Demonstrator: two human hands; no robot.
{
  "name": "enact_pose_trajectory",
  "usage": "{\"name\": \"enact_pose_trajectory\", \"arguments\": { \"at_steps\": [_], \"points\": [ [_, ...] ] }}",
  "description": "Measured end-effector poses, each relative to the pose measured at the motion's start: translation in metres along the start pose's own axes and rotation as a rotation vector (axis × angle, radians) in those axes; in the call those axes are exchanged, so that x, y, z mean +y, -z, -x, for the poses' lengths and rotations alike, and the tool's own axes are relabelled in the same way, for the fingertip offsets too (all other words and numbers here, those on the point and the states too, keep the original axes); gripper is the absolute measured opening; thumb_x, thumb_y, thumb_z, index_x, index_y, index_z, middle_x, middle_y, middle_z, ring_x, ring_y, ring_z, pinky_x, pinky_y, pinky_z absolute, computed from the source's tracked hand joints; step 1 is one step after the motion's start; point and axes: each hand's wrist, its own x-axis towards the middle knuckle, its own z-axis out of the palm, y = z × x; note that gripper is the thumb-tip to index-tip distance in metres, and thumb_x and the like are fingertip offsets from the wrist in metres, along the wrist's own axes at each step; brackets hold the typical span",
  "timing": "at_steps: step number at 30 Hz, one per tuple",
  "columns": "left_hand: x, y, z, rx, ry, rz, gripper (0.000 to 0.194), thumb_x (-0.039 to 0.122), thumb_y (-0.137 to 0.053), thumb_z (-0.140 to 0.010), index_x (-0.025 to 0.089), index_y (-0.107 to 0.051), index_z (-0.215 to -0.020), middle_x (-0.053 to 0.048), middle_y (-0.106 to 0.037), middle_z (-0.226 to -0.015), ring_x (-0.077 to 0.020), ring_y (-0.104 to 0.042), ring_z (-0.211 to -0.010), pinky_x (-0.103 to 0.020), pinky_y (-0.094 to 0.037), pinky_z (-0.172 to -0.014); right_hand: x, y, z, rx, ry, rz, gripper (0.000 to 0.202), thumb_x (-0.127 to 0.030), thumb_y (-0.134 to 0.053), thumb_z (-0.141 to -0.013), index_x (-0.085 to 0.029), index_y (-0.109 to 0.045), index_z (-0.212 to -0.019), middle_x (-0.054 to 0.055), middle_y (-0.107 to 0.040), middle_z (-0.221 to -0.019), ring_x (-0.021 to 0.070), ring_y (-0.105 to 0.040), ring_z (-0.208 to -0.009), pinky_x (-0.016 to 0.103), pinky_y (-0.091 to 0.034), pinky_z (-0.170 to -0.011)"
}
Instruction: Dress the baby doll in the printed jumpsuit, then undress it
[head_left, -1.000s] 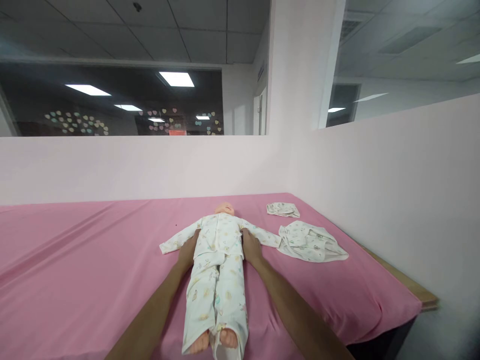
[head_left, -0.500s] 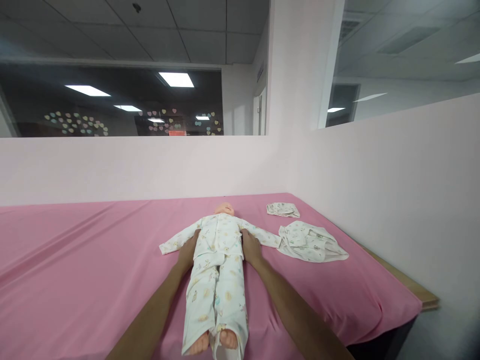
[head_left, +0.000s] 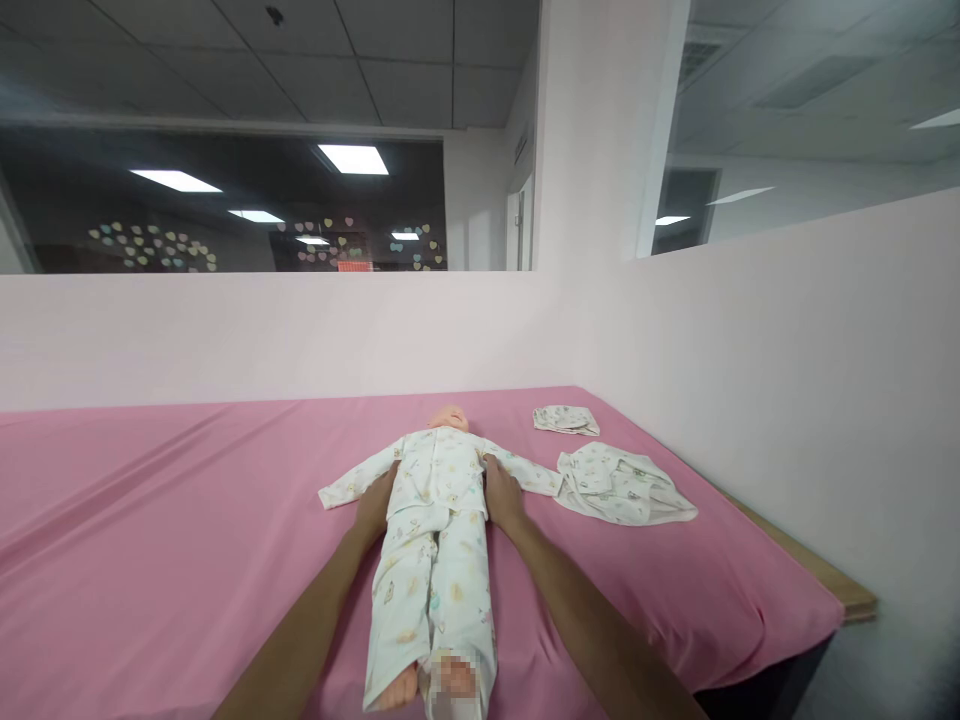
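Observation:
A baby doll (head_left: 439, 475) lies on its back on the pink sheet, head away from me and feet toward me. It wears a white printed long-sleeved top and matching trousers (head_left: 405, 585), with its arms spread out sideways. My left hand (head_left: 377, 500) grips the left side of its torso just under the sleeve. On the opposite side, my right hand (head_left: 502, 493) holds the torso below the other armpit. Both thumbs show at the top's edges, while the other fingers are mostly hidden. One foot is visible at a trouser hem; the other is blurred out.
A folded printed cloth (head_left: 566, 420) lies at the back right. Nearer, a loosely heaped printed garment (head_left: 626, 485) touches or nearly touches the doll's right-hand cuff. The pink sheet (head_left: 187, 540) covers the table, whose wooden edge (head_left: 810, 565) shows at right. Walls with windows stand behind and to the right.

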Motion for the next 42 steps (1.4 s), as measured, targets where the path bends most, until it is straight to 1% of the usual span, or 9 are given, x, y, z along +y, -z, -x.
{"name": "enact_pose_trajectory", "arguments": {
  "at_steps": [5,8,10,15,17,24,28,35,42],
  "points": [
    [0.007,0.005,0.004,-0.003,0.013,0.026,0.057,0.046,-0.044,-0.092,0.014,-0.042,-0.139,-0.019,-0.067,-0.121,-0.0351,-0.063,-0.112,-0.038,-0.048,-0.087,-0.003,0.002,0.0,-0.007,0.009,0.055,0.034,-0.017,-0.037,-0.094,-0.023,-0.053,-0.124,0.009,-0.065,-0.123,0.0249,-0.058,-0.112,0.034,-0.037,-0.088],
    [0.011,0.007,0.005,-0.003,0.029,0.071,0.061,0.047,-0.043,-0.092,0.016,-0.032,-0.143,-0.017,-0.065,-0.127,-0.0323,-0.063,-0.113,-0.038,-0.048,-0.089,-0.004,0.002,0.0,-0.004,0.014,0.063,0.033,-0.017,-0.036,-0.095,-0.023,-0.054,-0.122,0.009,-0.066,-0.122,0.0245,-0.058,-0.111,0.033,-0.037,-0.088],
    [0.011,0.007,0.006,0.0,0.028,0.078,0.066,0.045,-0.046,-0.09,0.016,-0.028,-0.147,-0.018,-0.062,-0.131,-0.0326,-0.062,-0.116,-0.038,-0.048,-0.09,-0.003,0.002,0.0,-0.01,0.01,0.055,0.033,-0.017,-0.036,-0.095,-0.022,-0.054,-0.122,0.009,-0.066,-0.122,0.0247,-0.058,-0.112,0.034,-0.037,-0.088],
    [0.007,0.005,0.003,-0.011,0.026,0.014,0.063,0.044,-0.048,-0.09,0.014,-0.04,-0.144,-0.02,-0.066,-0.124,-0.0376,-0.062,-0.115,-0.041,-0.048,-0.089,-0.001,0.002,0.002,0.02,0.019,-0.003,0.04,-0.021,-0.033,-0.096,-0.025,-0.043,-0.135,0.007,-0.061,-0.133,0.0248,-0.055,-0.116,0.035,-0.037,-0.091],
    [0.007,0.005,0.002,-0.029,0.021,-0.011,0.062,0.042,-0.046,-0.091,0.012,-0.039,-0.145,-0.021,-0.065,-0.124,-0.0382,-0.06,-0.116,-0.042,-0.048,-0.091,-0.001,0.002,0.002,0.031,0.022,-0.013,0.043,-0.022,-0.031,-0.097,-0.026,-0.039,-0.139,0.007,-0.059,-0.136,0.0248,-0.055,-0.117,0.036,-0.037,-0.092],
    [0.015,0.012,0.007,-0.036,0.037,0.071,0.059,0.044,-0.042,-0.094,0.015,-0.033,-0.145,-0.018,-0.061,-0.133,-0.0326,-0.059,-0.118,-0.037,-0.046,-0.095,-0.004,0.004,0.001,-0.032,-0.001,0.039,0.034,-0.016,-0.034,-0.095,-0.022,-0.051,-0.124,0.009,-0.064,-0.124,0.0255,-0.056,-0.114,0.035,-0.036,-0.091],
    [0.009,0.008,0.005,-0.011,0.016,0.053,0.066,0.043,-0.05,-0.09,0.018,-0.03,-0.148,-0.016,-0.056,-0.14,-0.0337,-0.056,-0.123,-0.036,-0.046,-0.096,-0.003,0.003,0.001,-0.01,-0.012,0.008,0.035,-0.018,-0.035,-0.095,-0.022,-0.045,-0.129,0.01,-0.061,-0.131,0.0251,-0.056,-0.114,0.035,-0.036,-0.09],
    [0.0,0.0,-0.001,-0.028,-0.009,-0.011,0.06,0.042,-0.045,-0.092,0.012,-0.038,-0.143,-0.022,-0.062,-0.129,-0.0377,-0.059,-0.119,-0.042,-0.047,-0.093,-0.004,0.004,0.002,-0.019,0.003,0.024,0.032,-0.019,-0.036,-0.096,-0.023,-0.048,-0.126,0.009,-0.063,-0.128,0.0248,-0.056,-0.115,0.034,-0.035,-0.09],
    [0.006,0.004,0.001,-0.016,0.007,0.033,0.055,0.047,-0.045,-0.091,0.018,-0.041,-0.137,-0.017,-0.067,-0.12,-0.035,-0.063,-0.11,-0.039,-0.05,-0.087,-0.004,0.004,0.002,-0.018,-0.011,0.025,0.034,-0.019,-0.035,-0.096,-0.023,-0.046,-0.128,0.009,-0.061,-0.132,0.0245,-0.055,-0.116,0.034,-0.036,-0.09]
  ]
}}
